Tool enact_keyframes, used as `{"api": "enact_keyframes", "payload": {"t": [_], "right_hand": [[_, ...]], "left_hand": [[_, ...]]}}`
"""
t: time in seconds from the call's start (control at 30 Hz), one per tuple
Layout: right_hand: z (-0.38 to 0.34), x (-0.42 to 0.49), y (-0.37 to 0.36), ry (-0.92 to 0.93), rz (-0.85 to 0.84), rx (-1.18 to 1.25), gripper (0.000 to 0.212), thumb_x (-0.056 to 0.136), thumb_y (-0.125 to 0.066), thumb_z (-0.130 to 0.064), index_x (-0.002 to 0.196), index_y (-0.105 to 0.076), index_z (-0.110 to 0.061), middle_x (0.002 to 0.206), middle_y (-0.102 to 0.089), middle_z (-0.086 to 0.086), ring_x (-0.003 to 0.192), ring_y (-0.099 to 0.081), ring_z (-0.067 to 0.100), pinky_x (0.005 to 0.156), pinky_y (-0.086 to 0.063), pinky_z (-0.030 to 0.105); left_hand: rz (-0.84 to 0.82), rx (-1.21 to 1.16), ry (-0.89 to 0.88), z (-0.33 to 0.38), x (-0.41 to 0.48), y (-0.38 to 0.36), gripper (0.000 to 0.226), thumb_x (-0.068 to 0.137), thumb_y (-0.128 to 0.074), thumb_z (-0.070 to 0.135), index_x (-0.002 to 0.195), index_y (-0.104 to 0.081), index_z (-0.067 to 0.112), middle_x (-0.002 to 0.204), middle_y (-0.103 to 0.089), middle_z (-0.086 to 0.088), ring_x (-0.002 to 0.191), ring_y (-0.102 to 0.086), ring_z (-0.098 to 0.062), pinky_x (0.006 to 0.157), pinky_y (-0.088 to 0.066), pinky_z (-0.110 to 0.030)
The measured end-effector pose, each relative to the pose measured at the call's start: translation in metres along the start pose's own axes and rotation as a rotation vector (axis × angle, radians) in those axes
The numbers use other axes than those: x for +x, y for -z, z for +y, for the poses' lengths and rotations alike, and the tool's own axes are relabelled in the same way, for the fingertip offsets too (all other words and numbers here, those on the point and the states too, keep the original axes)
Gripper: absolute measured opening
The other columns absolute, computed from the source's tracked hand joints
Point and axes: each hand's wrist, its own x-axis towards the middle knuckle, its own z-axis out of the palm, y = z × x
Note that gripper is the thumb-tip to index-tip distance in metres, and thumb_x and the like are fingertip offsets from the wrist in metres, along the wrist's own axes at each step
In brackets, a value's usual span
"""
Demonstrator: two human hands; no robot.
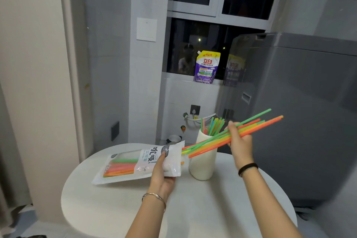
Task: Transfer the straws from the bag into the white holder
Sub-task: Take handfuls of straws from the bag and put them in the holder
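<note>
Nearest the viewer, the left hand (161, 175) grips the open end of the straw bag (139, 164), thumb on top, holding it just above the round white worktop (193, 208); through the bag's clear window, to the left of this hand, a stock of green, pink and orange straws (120, 168) remains inside. To the right and slightly farther off, the right hand (240, 141) is closed around a loose bundle of straws (257, 124) near their middle, the bundle slanting upward to the right, with its lower ends just outside the bag's mouth. Between the two hands, and just behind the bundle, stands the white holder (202, 160), upright on the worktop and already carrying several straws (214, 125). The step in hand appears to be the withdrawal of one handful from the bag. The next move probably calls for lifting the bundle clear, turning it upright above the holder's mouth and lowering it in beside the straws already there, without tipping the holder. Beyond, a detergent pouch (206, 67) rests on the window sill.
</note>
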Motion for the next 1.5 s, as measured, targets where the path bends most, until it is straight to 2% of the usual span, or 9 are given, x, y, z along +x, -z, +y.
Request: {"api": "enact_keyframes", "payload": {"t": [0.47, 0.53, 0.63, 0.73, 0.87, 1.0, 1.13, 1.3, 1.5], "right_hand": [[-0.068, 0.064, 0.012, 0.316, 0.027, -0.301, 0.032, 0.095, -0.051, -0.03, 0.086, -0.064, -0.002, 0.071, -0.061, 0.003, 0.062, -0.058, 0.003, 0.045, -0.042, 0.003], [-0.074, 0.069, 0.012, 0.361, 0.029, -0.378, 0.038, 0.095, -0.049, -0.03, 0.088, -0.063, 0.005, 0.074, -0.061, 0.008, 0.062, -0.059, 0.009, 0.045, -0.043, 0.007], [-0.079, 0.073, 0.008, 0.406, 0.029, -0.468, 0.046, 0.096, -0.047, -0.031, 0.086, -0.062, 0.011, 0.073, -0.061, 0.021, 0.067, -0.062, 0.03, 0.054, -0.049, 0.027], [-0.079, 0.074, 0.001, 0.46, 0.02, -0.582, 0.05, 0.096, -0.045, -0.033, 0.078, -0.062, 0.01, 0.07, -0.063, 0.025, 0.068, -0.062, 0.037, 0.062, -0.05, 0.038], [-0.076, 0.082, -0.009, 0.444, -0.018, -0.717, 0.048, 0.097, -0.042, -0.036, 0.066, -0.057, -0.003, 0.063, -0.06, 0.015, 0.063, -0.058, 0.03, 0.058, -0.045, 0.033], [-0.072, 0.089, -0.02, 0.419, -0.061, -0.775, 0.043, 0.096, -0.041, -0.038, 0.06, -0.046, -0.015, 0.058, -0.052, 0.003, 0.057, -0.053, 0.022, 0.058, -0.04, 0.03], [-0.074, 0.094, -0.028, 0.452, -0.045, -0.82, 0.043, 0.095, -0.042, -0.036, 0.055, -0.038, -0.021, 0.054, -0.047, -0.001, 0.058, -0.05, 0.024, 0.055, -0.036, 0.029], [-0.081, 0.101, -0.03, 0.489, -0.04, -0.845, 0.042, 0.096, -0.04, -0.031, 0.055, -0.033, -0.025, 0.053, -0.042, -0.003, 0.058, -0.047, 0.025, 0.046, -0.027, 0.025], [-0.078, 0.101, -0.032, 0.466, -0.119, -0.859, 0.032, 0.097, -0.039, -0.033, 0.074, -0.051, -0.014, 0.068, -0.055, 0.005, 0.068, -0.057, 0.027, 0.063, -0.05, 0.036]], "left_hand": [[0.022, -0.02, -0.013, -0.002, 0.0, -0.004, 0.004, 0.092, -0.059, 0.014, 0.095, -0.061, 0.014, 0.073, -0.074, -0.004, 0.081, -0.062, -0.022, 0.085, -0.049, -0.044], [0.026, -0.017, -0.015, -0.003, 0.0, -0.004, 0.003, 0.092, -0.059, 0.013, 0.094, -0.061, 0.014, 0.065, -0.074, -0.001, 0.08, -0.062, -0.022, 0.086, -0.049, -0.045], [0.035, -0.018, -0.028, -0.005, 0.001, -0.004, 0.017, 0.091, -0.06, 0.011, 0.107, -0.059, 0.014, 0.083, -0.073, -0.004, 0.085, -0.062, -0.022, 0.095, -0.048, -0.049], [0.041, -0.005, -0.034, -0.006, 0.002, -0.004, 0.02, 0.09, -0.061, 0.011, 0.11, -0.059, 0.014, 0.086, -0.072, -0.005, 0.084, -0.063, -0.021, 0.086, -0.053, -0.047], [0.054, -0.006, -0.056, -0.007, 0.002, -0.004, 0.027, 0.09, -0.06, 0.011, 0.117, -0.056, 0.014, 0.094, -0.068, -0.006, 0.084, -0.063, -0.022, 0.09, -0.048, -0.047], [0.054, 0.019, -0.044, -0.008, 0.002, -0.005, 0.005, 0.091, -0.06, 0.012, 0.095, -0.061, 0.013, 0.064, -0.074, -0.001, 0.055, -0.071, -0.019, 0.08, -0.052, -0.047], [0.029, 0.022, -0.061, -0.008, 0.003, -0.003, 0.005, 0.09, -0.06, 0.012, 0.095, -0.061, 0.015, 0.063, -0.074, 0.001, 0.076, -0.065, -0.02, 0.065, -0.058, -0.043], [0.036, 0.014, -0.065, -0.006, 0.002, -0.004, 0.003, 0.091, -0.059, 0.012, 0.093, -0.061, 0.013, 0.062, -0.074, 0.001, 0.079, -0.062, -0.022, 0.076, -0.053, -0.047], [0.033, 0.006, -0.068, -0.005, -0.003, -0.007, 0.004, 0.092, -0.057, 0.011, 0.093, -0.06, 0.014, 0.061, -0.074, 0.001, 0.079, -0.062, -0.021, 0.079, -0.05, -0.048]]}}
